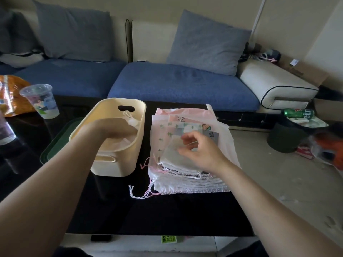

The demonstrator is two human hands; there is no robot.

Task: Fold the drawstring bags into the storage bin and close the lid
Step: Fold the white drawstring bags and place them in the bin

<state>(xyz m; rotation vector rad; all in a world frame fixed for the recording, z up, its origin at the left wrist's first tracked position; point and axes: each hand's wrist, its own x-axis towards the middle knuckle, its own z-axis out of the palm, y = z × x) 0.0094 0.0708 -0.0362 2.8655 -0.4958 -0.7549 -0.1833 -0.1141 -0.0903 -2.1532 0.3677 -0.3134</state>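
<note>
Cream storage bin on the desk holds at least one bag under the reaching left hand, grip unclear, while the loosely open right hand hovers over the remaining stack of bags; green lid lies beside the bin, so closing is judged pending.

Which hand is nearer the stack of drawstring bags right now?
Right. The right hand is over the stack of drawstring bags, fingers at the top one. The left hand is down inside the storage bin beside the stack.
</note>
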